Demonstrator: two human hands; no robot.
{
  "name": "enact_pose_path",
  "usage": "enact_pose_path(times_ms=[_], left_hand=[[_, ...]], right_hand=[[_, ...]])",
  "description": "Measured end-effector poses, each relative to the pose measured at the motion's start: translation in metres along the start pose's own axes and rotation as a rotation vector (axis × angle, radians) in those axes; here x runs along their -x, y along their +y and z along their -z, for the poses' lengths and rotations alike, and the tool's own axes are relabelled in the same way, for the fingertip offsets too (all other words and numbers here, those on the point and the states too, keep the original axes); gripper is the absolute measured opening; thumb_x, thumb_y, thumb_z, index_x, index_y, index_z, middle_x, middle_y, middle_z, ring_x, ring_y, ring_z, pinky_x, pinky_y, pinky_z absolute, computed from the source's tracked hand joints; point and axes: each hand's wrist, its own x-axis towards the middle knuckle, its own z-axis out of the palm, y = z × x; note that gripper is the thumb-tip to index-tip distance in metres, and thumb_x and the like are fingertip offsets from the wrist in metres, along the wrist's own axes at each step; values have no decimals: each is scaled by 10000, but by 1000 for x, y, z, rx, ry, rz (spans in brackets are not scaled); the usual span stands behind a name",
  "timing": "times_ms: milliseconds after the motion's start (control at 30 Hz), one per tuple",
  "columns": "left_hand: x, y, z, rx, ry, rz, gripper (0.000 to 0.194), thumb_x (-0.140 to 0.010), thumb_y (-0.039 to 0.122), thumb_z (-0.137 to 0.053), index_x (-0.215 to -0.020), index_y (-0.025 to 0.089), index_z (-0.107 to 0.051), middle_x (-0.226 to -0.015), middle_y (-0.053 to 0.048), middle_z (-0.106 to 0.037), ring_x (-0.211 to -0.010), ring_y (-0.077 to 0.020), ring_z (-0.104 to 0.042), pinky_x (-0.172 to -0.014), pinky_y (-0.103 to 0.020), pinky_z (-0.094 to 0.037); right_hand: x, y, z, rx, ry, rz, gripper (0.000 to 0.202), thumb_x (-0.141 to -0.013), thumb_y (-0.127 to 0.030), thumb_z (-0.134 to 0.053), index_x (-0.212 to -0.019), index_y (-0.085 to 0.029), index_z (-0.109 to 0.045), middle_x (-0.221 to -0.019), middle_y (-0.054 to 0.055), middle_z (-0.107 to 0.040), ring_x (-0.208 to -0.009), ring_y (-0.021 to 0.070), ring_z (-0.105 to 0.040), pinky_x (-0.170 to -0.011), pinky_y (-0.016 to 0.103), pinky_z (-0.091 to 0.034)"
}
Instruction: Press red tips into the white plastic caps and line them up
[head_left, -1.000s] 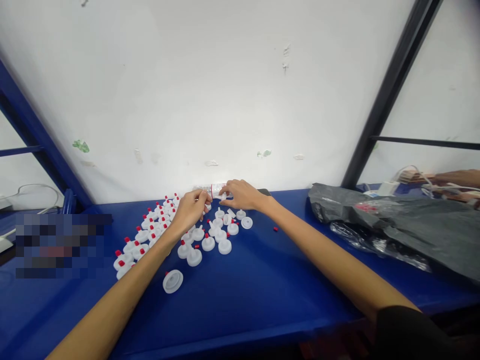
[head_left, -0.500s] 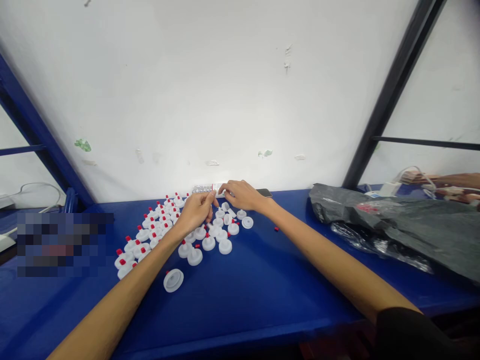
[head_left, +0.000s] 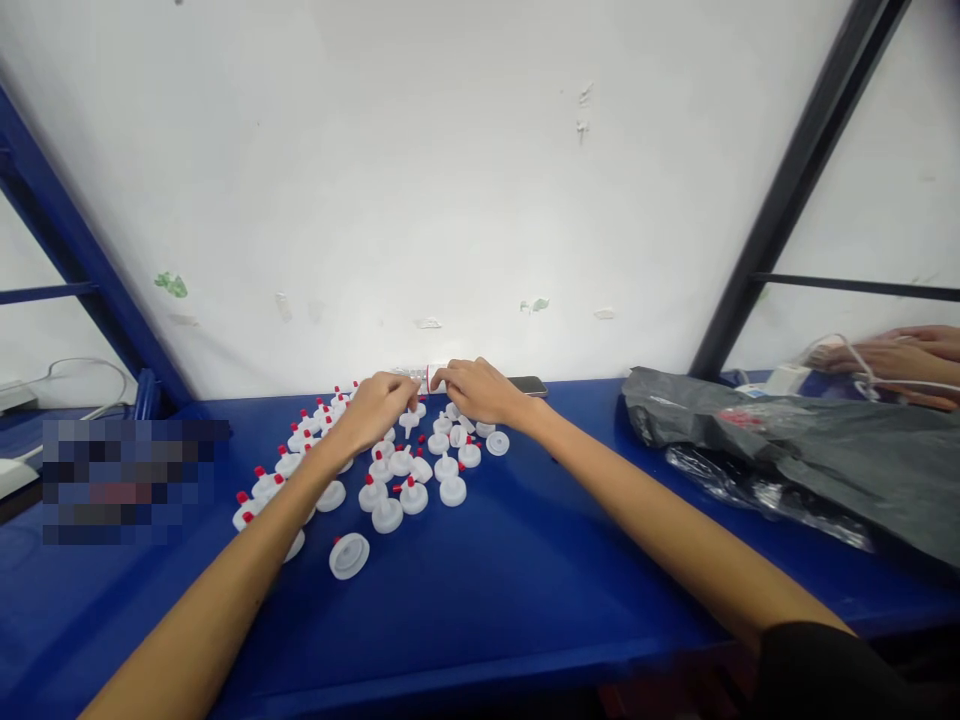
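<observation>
My left hand point(head_left: 381, 408) is closed, its fingertips bent down over the far part of a spread of white nozzle caps point(head_left: 387, 515), several with small red tips. A white cap with its stem pointing down point(head_left: 409, 420) shows just under these fingers; whether they grip it is unclear. Close by on the right, my right hand point(head_left: 480, 390) has its fingers curled together, and what they hold, if anything, is hidden. Behind the fingertips lies a clear bottle point(head_left: 414, 376) with a white and red part. Loose red tips point(head_left: 421, 439) lie among the caps.
A dark phone point(head_left: 529, 385) lies by the wall, right of my right hand. On the right rests a grey plastic bag point(head_left: 810, 440) with clear wrap point(head_left: 727, 485). Another person's hands point(head_left: 892, 360) are at far right. Blue table point(head_left: 525, 600); metal posts on both sides.
My left hand has turned and shifted slightly left and up, uncovering more caps below it. My right hand stays nearly in place. The other person's hands at far right have moved.
</observation>
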Motion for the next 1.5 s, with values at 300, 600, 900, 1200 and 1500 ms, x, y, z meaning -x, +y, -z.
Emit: enact_pose_path(times_ms=[300,600,900,1200,1500], left_hand=[[24,3,50,-326,-614,259,327,-681,400,-652,-950,228,-724,-664,-26,-725,-562,-199,-636,-518,-260,-400],[19,-10,23,-156,-518,202,55,-557,218,-637,-572,208,-688,-552,-30,-683,-533,-210,-656,-432,-232,-441],[16,-21,20,-144,-438,179,37,-630,211,-622,-660,198,-639,-622,-51,-709,-559,-223,-704,-443,-242,-507],[16,-27,23,-190,-492,119,202,-630,202,-530,-710,206,-715,-645,-53,-719,-606,-225,-709,-488,-240,-495],[16,-11,29,-372,-354,50,254,-658,221,-556,-766,248,-785,-745,-42,-724,-645,-192,-637,-555,-247,-413]], right_hand=[[-2,-26,36,-169,-151,-4,290,-847,-152,-521,-1065,-203,-706,-898,34,-728,-754,168,-588,-680,271,-360],[4,-86,44,-285,-531,260,145,-783,-252,-767,-919,-200,-754,-799,-17,-706,-673,117,-576,-574,240,-348],[3,-77,39,-268,-496,203,206,-872,-263,-712,-707,-164,-639,-629,-33,-618,-575,94,-490,-558,244,-295],[0,-63,28,19,-200,121,340,-943,-328,-499,-654,-178,-596,-612,37,-604,-533,138,-427,-544,300,-211],[-2,-27,26,105,-151,-79,364,-974,-449,-497,-758,-190,-635,-739,62,-672,-629,157,-514,-587,289,-240]])
